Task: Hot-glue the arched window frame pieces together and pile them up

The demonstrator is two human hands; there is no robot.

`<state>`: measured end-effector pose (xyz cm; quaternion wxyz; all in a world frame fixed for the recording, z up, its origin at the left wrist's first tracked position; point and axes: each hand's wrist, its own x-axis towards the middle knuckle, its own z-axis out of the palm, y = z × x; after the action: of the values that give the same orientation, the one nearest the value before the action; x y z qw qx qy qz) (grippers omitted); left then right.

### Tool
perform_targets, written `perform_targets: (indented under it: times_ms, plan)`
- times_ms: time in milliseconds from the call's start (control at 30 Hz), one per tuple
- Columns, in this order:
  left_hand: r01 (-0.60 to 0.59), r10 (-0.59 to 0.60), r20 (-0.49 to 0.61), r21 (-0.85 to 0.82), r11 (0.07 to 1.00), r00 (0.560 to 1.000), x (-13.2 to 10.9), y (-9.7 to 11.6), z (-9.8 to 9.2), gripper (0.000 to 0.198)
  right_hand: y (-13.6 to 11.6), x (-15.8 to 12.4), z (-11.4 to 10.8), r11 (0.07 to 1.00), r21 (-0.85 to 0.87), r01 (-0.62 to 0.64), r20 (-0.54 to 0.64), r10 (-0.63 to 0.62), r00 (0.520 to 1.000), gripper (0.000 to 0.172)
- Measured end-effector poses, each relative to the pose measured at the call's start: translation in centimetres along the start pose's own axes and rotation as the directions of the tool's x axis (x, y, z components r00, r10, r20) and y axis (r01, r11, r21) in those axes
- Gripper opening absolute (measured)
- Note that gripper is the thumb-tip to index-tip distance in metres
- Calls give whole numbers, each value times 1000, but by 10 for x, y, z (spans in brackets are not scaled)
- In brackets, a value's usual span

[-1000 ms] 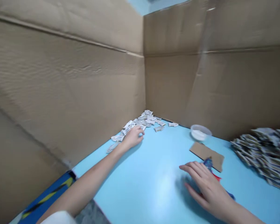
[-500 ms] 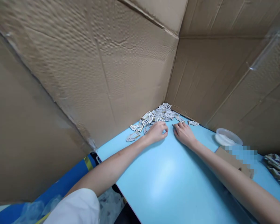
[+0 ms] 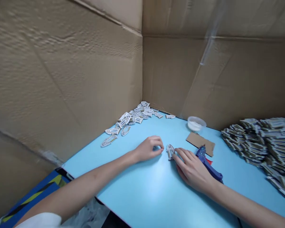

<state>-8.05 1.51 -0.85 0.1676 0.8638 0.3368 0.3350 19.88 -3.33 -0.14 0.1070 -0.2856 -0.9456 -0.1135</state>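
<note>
White slotted clip (image 3: 170, 151) lying flat, right hand (image 3: 192, 169) touching.

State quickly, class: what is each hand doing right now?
Left hand: curled on the blue table; whether it holds anything cannot be told.
Right hand: open, fingertips touching a small white clip.

No text, label, brand or number is legible; markings on the small white pieces (image 3: 133, 118) and stacked cards (image 3: 263, 139) are too blurred to read.

Glue gun (image 3: 210, 166) half behind right hand (image 3: 192, 169).
</note>
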Motion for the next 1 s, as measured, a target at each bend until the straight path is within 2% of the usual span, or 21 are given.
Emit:
perform_targets:
  times_ms: [67,133,233,333,433,567,667,833,933,1000]
  plan:
    - [-31,31,22,7,999,999,3,11,7,16,-4,-13,-4,998,56,-19,-20,20,1000,42]
    - [-54,53,38,36,998,998,12,16,12,18,-6,-19,-4,990,139,-4,-33,9,999,36]
    - [-65,60,50,110,992,997,40,18,18,19,-5,-21,-1,973,227,37,-60,-24,998,29]
    - [-68,54,74,209,976,996,87,15,24,19,-1,-23,3,957,286,42,-81,-20,997,31]
    - [-72,33,123,329,941,992,148,11,35,25,1,-27,6,946,325,10,-83,17,996,34]
    - [-52,-45,189,480,876,981,225,9,58,27,1,-30,10,938,346,-6,-77,34,996,32]
    - [-57,-114,271,552,832,956,267,10,77,25,2,-30,12,940,341,-1,-81,31,996,30]
    - [-117,-200,432,603,789,879,305,8,102,35,2,-30,14,950,313,11,-91,19,996,28]
    - [-102,-266,455,637,764,850,316,4,109,34,2,-30,15,954,298,15,-99,15,995,26]
    - [-84,-288,432,663,744,854,320,2,112,34,3,-30,16,957,289,17,-107,14,994,26]
